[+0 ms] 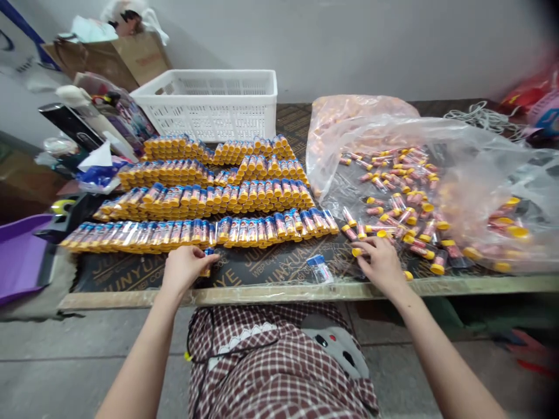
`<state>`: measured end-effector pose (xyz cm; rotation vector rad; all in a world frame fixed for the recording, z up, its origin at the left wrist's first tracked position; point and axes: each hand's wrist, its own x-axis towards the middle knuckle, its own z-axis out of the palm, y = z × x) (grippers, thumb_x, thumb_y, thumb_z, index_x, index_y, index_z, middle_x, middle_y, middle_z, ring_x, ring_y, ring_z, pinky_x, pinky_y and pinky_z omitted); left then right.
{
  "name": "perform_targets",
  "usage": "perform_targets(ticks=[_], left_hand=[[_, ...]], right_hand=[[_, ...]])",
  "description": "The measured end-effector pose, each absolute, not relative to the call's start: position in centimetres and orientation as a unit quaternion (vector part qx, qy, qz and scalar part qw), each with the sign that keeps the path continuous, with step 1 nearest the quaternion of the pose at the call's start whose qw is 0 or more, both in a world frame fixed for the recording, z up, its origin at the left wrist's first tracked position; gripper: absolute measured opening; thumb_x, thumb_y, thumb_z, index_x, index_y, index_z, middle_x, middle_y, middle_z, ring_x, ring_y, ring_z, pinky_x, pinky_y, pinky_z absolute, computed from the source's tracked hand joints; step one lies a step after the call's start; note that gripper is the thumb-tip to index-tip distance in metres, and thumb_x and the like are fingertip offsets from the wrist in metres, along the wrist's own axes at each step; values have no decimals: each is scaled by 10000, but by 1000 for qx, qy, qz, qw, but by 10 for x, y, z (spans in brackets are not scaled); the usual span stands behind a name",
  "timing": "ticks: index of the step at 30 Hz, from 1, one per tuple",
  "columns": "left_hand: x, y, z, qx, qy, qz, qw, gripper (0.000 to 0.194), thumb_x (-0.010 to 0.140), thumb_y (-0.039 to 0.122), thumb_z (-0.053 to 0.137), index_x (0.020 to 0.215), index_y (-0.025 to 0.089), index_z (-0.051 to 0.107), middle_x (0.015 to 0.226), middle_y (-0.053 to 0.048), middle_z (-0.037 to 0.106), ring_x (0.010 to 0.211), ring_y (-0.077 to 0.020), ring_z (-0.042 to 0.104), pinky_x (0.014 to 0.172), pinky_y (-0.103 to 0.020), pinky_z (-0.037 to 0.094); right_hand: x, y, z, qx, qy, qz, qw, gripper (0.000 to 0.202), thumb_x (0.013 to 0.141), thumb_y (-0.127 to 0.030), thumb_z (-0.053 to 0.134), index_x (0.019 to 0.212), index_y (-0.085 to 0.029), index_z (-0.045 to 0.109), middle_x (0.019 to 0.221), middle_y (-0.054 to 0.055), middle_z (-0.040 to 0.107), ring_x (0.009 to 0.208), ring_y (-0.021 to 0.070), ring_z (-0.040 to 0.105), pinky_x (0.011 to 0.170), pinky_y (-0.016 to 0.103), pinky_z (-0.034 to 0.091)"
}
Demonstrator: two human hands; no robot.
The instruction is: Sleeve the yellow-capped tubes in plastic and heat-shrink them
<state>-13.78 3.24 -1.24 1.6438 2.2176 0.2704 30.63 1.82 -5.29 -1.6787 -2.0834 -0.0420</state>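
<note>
On the dark tabletop (262, 269), gold print runs under everything; we read "JUNYUA" and "WBP", rest cut off or covered. Tube labels: blue with pink-red and white artwork, lettering too small for us to read. Brown paper bag (142, 58) at far left has faint reddish print, illegible.

Left hand (182, 269) is closed in a pinch on the labelled tube (205, 271), at the near side of the front row, left of centre. We see a short little cylinder, blue at one end, yellow at the other, middle partly hidden by fingers. Long axis runs roughly away from us, slightly tilted; blue end far, yellow end near.

Stacked rows (266, 230) lie beyond, tubes side by side, yellow ends mostly toward us, blue ends away.

Right hand (382, 266) has its fingers bent at the near-left edge of the loose tubes (399, 202), fingertips at a yellow cap (357, 252); we can't tell whether they grip it. Loose ones: clear with pinkish contents, yellow caps, pointing every way, partly under a translucent plastic bag (471, 154).

Small blue-topped clear piece (321, 269) lies between both hands, nearer the right. White basket (209, 116) stands behind the rows, white cord (484, 116) far right, purple dustpan (21, 256) far left.
</note>
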Motion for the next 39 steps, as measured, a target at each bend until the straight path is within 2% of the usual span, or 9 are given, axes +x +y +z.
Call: perform_targets(ticks=[3, 7, 9, 11, 15, 21, 26, 32, 39], left_hand=[[-142, 30, -8, 592, 793, 22, 143, 431, 693, 581, 573, 584, 171, 650, 579, -91, 631, 665, -251, 590, 584, -293, 347], [-111, 18, 5, 586, 807, 10, 69, 513, 760, 617, 461, 709, 159, 686, 651, -116, 644, 680, -281, 583, 580, -304, 325], [-75, 11, 4, 614, 774, 126, 91, 409, 803, 518, 475, 783, 174, 694, 724, -97, 677, 681, -240, 583, 612, -298, 348], [-28, 7, -5, 657, 674, 225, 252, 261, 807, 397, 528, 759, 205, 699, 746, -60, 695, 684, -197, 596, 644, -277, 386], [56, 17, -34, 734, 565, 203, 317, 196, 779, 322, 592, 897, 193, 681, 892, -98, 678, 830, -228, 609, 736, -309, 417], [78, 24, -43, 743, 592, 113, 290, 112, 781, 294, 601, 813, 189, 625, 889, -74, 623, 822, -208, 604, 715, -298, 408], [72, 26, -44, 742, 604, 115, 266, 203, 769, 347, 617, 911, 204, 591, 903, -60, 621, 821, -204, 594, 702, -292, 389], [76, 28, -51, 733, 608, 133, 273, 113, 721, 290, 654, 759, 209, 586, 830, -27, 629, 755, -182, 581, 638, -267, 358], [78, 30, -54, 703, 599, 200, 328, 30, 691, 175, 627, 693, 202, 613, 711, -7, 644, 678, -154, 563, 641, -250, 364]], right_hand=[[327, 27, -65, -605, -781, -15, 154, 195, 760, -208, 589, 919, -166, 693, 838, 101, 579, 828, 271, 520, 734, 417, 440], [326, 27, -59, -591, -792, -26, 149, 150, 781, -262, 604, 881, -173, 672, 848, 99, 586, 829, 264, 522, 726, 395, 436], [320, 26, -53, -582, -789, -21, 196, 158, 813, -300, 573, 875, -176, 648, 843, 93, 606, 827, 259, 538, 737, 395, 441], [310, 22, -48, -583, -765, -5, 274, 196, 826, -349, 560, 904, -183, 629, 830, 78, 624, 795, 242, 563, 730, 381, 455], [289, 9, -37, -611, -676, 62, 407, 353, 803, -402, 589, 1092, -200, 588, 859, 56, 629, 672, 187, 587, 659, 337, 489], [285, -11, -21, -603, -673, 96, 417, 262, 870, -340, 504, 1076, -234, 627, 1022, 82, 637, 918, 230, 606, 799, 370, 484], [303, -3, -33, -637, -661, 79, 389, 294, 885, -305, 471, 1134, -204, 588, 1048, 110, 627, 928, 240, 606, 788, 389, 504], [310, 3, -53, -604, -705, 32, 370, 306, 920, -241, 408, 1167, -195, 582, 1100, 118, 637, 1044, 238, 588, 927, 443, 462], [302, 3, -65, -599, -723, 0, 344, 442, 930, -178, 372, 1369, -217, 411, 1362, 103, 484, 1253, 225, 454, 1025, 444, 397]])
